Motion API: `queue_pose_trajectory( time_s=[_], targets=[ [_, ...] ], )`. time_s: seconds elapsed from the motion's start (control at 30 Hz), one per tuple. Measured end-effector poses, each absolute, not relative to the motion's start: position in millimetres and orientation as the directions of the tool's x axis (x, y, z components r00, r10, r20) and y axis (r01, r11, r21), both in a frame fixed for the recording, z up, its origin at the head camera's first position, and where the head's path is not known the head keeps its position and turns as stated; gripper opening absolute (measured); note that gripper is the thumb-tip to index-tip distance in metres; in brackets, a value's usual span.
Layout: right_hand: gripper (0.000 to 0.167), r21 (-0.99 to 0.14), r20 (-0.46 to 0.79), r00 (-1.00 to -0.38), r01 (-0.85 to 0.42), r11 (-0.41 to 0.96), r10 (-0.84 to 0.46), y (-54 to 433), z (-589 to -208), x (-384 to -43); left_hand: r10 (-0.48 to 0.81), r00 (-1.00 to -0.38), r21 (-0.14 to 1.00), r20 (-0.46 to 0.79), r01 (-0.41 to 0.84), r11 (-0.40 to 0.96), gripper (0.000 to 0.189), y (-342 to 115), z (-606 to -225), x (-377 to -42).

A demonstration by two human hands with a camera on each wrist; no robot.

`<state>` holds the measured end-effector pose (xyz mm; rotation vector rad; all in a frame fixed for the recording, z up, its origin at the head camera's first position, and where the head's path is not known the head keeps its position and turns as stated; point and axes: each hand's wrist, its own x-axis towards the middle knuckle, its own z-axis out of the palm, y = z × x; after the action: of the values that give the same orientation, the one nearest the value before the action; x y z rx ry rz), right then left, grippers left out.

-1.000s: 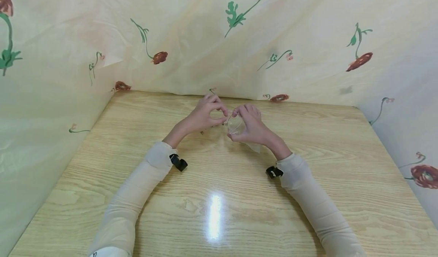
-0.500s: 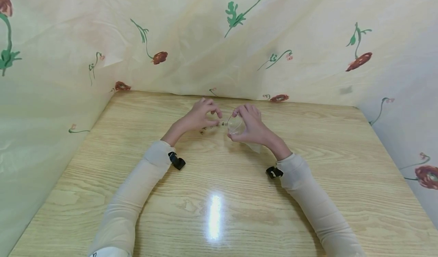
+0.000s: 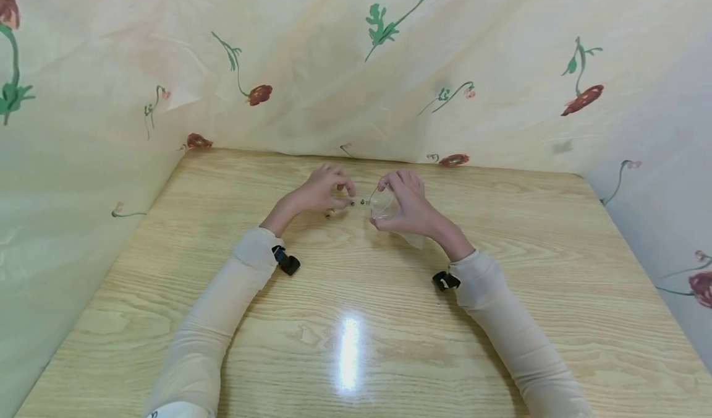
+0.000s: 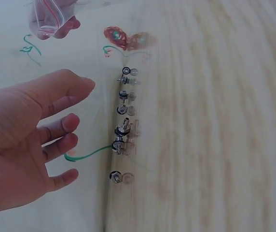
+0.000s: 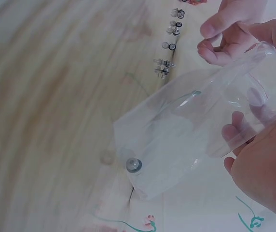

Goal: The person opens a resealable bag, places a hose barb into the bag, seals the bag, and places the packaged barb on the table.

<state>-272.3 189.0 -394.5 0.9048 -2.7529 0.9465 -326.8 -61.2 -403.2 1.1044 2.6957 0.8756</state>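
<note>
My right hand (image 3: 410, 208) grips a clear plastic zip bag (image 5: 176, 133) by its mouth, thumb and fingers spread so the mouth stands wide. Low in the bag lies one small metal fitting (image 5: 134, 165) with a dark ring. Left of the bag, my left hand (image 3: 316, 191) hovers close over the table, thumb and fingers parted and loosely bent, with nothing visible between them. A row of several small metal fittings (image 4: 122, 130) with black rings lies beside its fingertips in the left wrist view. From the head view, the hand partly hides that row.
The wood-grain table (image 3: 389, 325) runs back to a flowered cloth (image 3: 311, 65), which also hangs at both sides. A bright light reflection (image 3: 349, 353) shows on the table's near part. Black straps (image 3: 287, 261) sit at both wrists.
My left hand has drawn back leftward from the bag's mouth, toward the fittings, with more of the row showing between it and the bag. The right hand and bag stay put.
</note>
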Motion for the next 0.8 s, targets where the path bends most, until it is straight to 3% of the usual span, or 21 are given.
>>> queue_pose_trajectory(
  time_s=[0.8],
  targets=[
    [0.059,-0.532,0.269,-0.819,-0.564,0.631,-0.506,187.9,-395.6,-269.6,0.687,-0.726,0.459,-0.038,0.598,0.657,0.019,-66.3,-401.7,-329.8]
  ],
)
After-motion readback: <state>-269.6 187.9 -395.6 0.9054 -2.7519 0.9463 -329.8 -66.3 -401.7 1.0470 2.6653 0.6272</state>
